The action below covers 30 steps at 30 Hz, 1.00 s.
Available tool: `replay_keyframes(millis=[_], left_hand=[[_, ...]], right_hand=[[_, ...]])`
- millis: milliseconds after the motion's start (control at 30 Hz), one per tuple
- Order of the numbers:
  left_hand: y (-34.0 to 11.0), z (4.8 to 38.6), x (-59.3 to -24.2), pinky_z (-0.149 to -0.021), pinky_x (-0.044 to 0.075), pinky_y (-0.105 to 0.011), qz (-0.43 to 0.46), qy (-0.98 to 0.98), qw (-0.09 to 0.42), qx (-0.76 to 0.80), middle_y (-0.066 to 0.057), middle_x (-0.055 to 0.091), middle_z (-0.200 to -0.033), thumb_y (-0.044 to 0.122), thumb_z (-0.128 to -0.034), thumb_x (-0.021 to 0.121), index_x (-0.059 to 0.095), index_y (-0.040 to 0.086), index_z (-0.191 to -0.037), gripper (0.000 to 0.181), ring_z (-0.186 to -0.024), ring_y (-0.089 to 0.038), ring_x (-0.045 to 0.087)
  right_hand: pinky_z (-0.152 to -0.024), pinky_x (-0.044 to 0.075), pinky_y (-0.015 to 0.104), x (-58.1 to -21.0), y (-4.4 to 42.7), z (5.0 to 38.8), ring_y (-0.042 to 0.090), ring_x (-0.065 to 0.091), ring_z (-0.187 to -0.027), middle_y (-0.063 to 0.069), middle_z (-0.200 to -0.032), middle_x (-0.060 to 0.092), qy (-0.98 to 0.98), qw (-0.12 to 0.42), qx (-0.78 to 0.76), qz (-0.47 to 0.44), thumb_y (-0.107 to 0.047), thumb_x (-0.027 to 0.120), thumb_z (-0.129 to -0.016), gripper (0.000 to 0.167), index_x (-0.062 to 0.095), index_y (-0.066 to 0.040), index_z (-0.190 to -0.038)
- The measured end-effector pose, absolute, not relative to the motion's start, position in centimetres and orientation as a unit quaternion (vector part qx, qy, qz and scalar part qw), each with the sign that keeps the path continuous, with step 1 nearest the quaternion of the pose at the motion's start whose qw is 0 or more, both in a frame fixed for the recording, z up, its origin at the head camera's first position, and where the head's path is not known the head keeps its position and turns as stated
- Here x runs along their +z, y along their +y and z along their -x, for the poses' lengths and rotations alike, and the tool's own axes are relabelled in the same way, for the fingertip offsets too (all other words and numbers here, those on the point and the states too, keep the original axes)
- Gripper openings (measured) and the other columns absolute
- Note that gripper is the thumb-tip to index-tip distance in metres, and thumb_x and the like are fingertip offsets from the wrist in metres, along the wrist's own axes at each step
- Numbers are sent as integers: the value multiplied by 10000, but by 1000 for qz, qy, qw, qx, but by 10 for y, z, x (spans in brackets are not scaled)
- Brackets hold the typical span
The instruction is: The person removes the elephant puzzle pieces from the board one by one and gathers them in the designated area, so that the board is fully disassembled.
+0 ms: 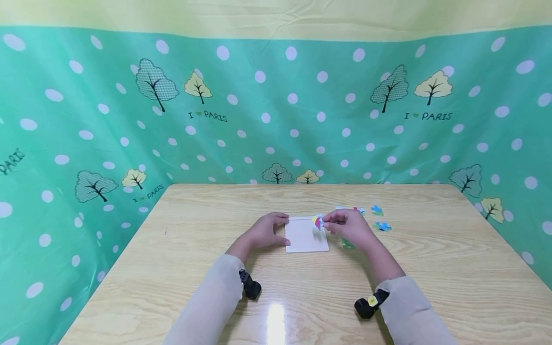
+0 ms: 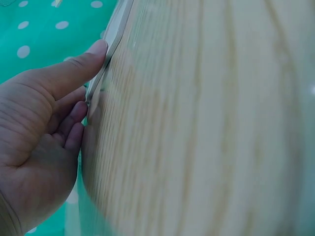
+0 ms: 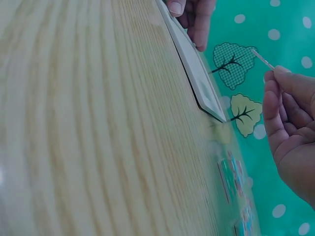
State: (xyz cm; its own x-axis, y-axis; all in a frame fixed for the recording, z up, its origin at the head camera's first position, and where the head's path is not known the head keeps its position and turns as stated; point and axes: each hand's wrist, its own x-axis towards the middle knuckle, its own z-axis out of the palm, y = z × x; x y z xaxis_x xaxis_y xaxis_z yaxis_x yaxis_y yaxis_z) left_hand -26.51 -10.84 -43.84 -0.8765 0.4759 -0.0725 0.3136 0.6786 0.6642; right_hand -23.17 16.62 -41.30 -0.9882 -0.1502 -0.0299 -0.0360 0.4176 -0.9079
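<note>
A white square puzzle tray [image 1: 304, 237] with a thin raised rim lies flat on the table. My left hand [image 1: 264, 231] holds its left side, thumb near the front corner and fingers near the back one; the left wrist view shows the thumb [image 2: 81, 69] on the tray's edge. Above the tray's right part, my right hand [image 1: 350, 227] pinches a small jigsaw piece [image 1: 318, 223] coloured yellow, red and white. In the right wrist view that piece [image 3: 262, 59] appears edge-on between thumb and forefinger, raised off the tray.
Loose jigsaw pieces lie right of the tray: a blue-and-green one [image 1: 377, 210], another blue one [image 1: 382, 226] and a green one [image 1: 347, 244] partly under my right hand. Others behind that hand are partly hidden. A green dotted curtain [image 1: 241, 153] hangs behind the wooden table [image 1: 207, 215].
</note>
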Motion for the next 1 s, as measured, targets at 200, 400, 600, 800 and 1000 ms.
replay_keyframes(millis=[200, 400, 600, 800, 1000], left_hand=[[-109, 263, -442, -1159, 239, -370, -218, 906, 112, 346, 17, 445, -1480, 298, -778, 839, 539, 69, -1389, 719, -1417, -224, 306], [-108, 260, -444, -1147, 268, -377, -227, 899, 92, 362, -34, 494, -1441, 259, -800, 821, 566, 66, -1361, 646, -1380, -239, 375], [-107, 256, -446, -1129, 306, -361, -217, 896, 88, 378, -57, 538, -1394, 249, -808, 816, 585, 77, -1344, 609, -1341, -235, 429], [-108, 254, -444, -1132, 299, -380, -210, 892, 86, 391, -66, 547, -1384, 267, -794, 824, 592, 76, -1334, 618, -1335, -248, 435], [-107, 251, -439, -1120, 322, -395, -198, 892, 74, 399, -79, 566, -1360, 268, -794, 825, 607, 69, -1310, 595, -1315, -261, 457]], right_hand=[[-758, 567, 387, -415, 175, 227, 260, 650, -834, 92, -945, 701, 834, 41, -546, 63, -133, 714, -900, 162, 723, -39, -1031], [-736, 571, 345, -415, 183, 218, 269, 659, -862, 83, -964, 710, 832, 37, -551, 52, -145, 719, -898, 175, 724, -44, -1042], [-755, 576, 350, -413, 194, 209, 320, 664, -908, 88, -977, 710, 828, 31, -556, 60, -145, 719, -898, 197, 714, -20, -1050], [-770, 572, 383, -408, 207, 200, 326, 655, -887, 102, -977, 706, 826, 30, -559, 62, -155, 719, -900, 222, 701, -12, -1068], [-768, 569, 370, -407, 221, 195, 323, 649, -890, 99, -997, 701, 830, 24, -554, 57, -171, 721, -899, 233, 699, -17, -1073]])
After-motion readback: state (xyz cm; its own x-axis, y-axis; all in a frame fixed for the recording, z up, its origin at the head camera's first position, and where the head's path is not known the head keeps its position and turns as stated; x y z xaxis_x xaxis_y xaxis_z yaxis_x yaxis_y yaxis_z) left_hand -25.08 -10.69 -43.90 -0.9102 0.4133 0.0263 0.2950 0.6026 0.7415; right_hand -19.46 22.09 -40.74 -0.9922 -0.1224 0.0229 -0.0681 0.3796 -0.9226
